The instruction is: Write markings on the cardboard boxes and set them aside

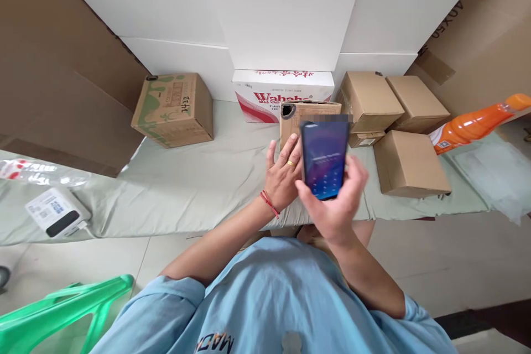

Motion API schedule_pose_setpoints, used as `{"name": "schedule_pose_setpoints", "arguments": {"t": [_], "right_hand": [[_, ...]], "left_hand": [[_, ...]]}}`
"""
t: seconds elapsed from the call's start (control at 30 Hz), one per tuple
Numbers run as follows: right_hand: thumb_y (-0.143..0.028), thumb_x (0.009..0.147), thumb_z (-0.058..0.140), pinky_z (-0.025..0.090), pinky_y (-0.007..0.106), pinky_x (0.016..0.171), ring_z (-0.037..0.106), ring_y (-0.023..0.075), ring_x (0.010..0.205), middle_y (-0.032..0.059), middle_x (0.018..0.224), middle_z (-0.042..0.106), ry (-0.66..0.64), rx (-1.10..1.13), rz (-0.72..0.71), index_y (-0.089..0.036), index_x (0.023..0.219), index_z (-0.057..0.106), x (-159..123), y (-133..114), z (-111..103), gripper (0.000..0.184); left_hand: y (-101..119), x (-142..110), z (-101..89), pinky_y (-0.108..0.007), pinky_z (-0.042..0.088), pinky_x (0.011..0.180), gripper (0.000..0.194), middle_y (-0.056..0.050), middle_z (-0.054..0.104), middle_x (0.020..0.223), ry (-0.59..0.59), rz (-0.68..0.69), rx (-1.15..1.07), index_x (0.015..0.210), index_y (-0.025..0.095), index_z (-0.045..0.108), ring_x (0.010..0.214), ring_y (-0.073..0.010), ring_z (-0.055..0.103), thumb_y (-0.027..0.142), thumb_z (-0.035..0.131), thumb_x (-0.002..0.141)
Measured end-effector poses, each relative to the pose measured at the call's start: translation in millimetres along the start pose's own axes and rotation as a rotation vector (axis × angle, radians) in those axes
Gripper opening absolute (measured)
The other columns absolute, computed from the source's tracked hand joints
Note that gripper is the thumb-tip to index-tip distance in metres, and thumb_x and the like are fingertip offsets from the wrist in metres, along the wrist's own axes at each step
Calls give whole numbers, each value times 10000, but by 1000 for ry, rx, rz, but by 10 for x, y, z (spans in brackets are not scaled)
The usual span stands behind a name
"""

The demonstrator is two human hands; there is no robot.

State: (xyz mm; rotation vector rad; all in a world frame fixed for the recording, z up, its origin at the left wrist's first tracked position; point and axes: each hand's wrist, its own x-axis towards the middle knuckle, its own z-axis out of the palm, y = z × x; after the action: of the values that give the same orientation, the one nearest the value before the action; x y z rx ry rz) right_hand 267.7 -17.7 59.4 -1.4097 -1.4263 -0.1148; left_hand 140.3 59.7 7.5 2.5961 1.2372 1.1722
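My right hand (338, 202) holds a smartphone (326, 157) upright, its lit screen showing a number keypad on blue and purple. The thumb lies along the phone's lower left edge, and the fingers wrap the right side. My left hand (284, 174) is open, fingers spread, with a gold ring and a red string bracelet. Its fingertips rest against the front of a small cardboard box (290, 126). The phone hides part of that box and some of the left fingers. Right behind the small box stands a white and red Wahaha carton (257, 100).
A green-printed carton (172, 110) stands left; several plain boxes (409, 163) and an orange bottle (473, 124) are right. A white device (58, 213) with a cable lies at the left edge. A green plastic stool (83, 298) is on the floor.
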Motion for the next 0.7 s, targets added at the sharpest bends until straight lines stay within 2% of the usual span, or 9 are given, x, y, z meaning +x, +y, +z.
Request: {"name": "schedule_pose_setpoints", "arguments": {"t": [0.03,0.1,0.23,0.3,0.37,0.43,0.53,0.6,0.7], "right_hand": [[-607,872,821,548,633,1136,572,369,1382,204,1464,493,14,-27,30,-224,1580,367,-42,134,-89,924],[-622,839,839,529,642,1145,574,379,1372,213,1459,500,24,-117,114,-212,1554,393,-143,432,-279,937],[-608,795,828,513,632,1149,568,401,1372,221,1404,545,-35,-298,309,-185,1475,469,-407,931,-629,877],[-575,795,806,544,598,1109,597,394,1347,217,1398,563,-169,-336,396,-184,1462,482,-555,1027,-747,838],[-532,792,799,580,550,1047,646,376,1289,206,1409,582,-384,-339,454,-188,1459,491,-683,1009,-797,811],[-470,785,806,607,486,968,703,344,1190,183,1402,607,-653,-329,488,-190,1450,509,-771,911,-769,780],[-395,784,822,607,393,866,750,286,1059,150,1390,623,-1012,-323,481,-185,1441,546,-820,716,-587,742],[-388,797,831,597,365,849,754,270,1054,140,1393,621,-1136,-315,439,-186,1434,559,-819,602,-401,721],[-357,823,822,594,362,887,736,287,1137,147,1398,618,-1162,-313,391,-177,1438,550,-795,467,-89,697]], "left_hand": [[-20,-25,-25,-674,8,1410,647,-152,541,1710,13,-2,40,1689,272,449,1652,-334,435,188,551,1056],[-57,-67,-69,-669,-89,1396,785,-173,481,1746,27,-3,101,1753,241,328,1691,-325,367,143,548,1005],[-140,-123,-120,-620,5,1415,900,-183,413,1780,-1,6,77,1782,228,237,1716,-319,303,155,592,959],[-185,-139,-133,-604,73,1416,917,-174,396,1792,-10,20,56,1784,231,223,1725,-323,276,161,608,954],[-217,-142,-140,-593,148,1410,918,-166,387,1800,-11,37,37,1783,231,223,1733,-327,249,163,614,955],[-227,-130,-142,-593,212,1399,907,-162,382,1806,-7,48,22,1781,224,232,1738,-334,229,152,605,957],[-205,-97,-143,-599,270,1388,891,-160,387,1805,1,58,16,1773,210,250,1742,-339,218,134,597,956],[-183,-80,-146,-595,289,1386,891,-162,403,1797,9,70,23,1769,199,255,1742,-337,219,127,604,953],[-166,-77,-158,-586,303,1386,886,-168,416,1790,14,78,30,1767,186,254,1743,-335,218,111,598,954]]}}
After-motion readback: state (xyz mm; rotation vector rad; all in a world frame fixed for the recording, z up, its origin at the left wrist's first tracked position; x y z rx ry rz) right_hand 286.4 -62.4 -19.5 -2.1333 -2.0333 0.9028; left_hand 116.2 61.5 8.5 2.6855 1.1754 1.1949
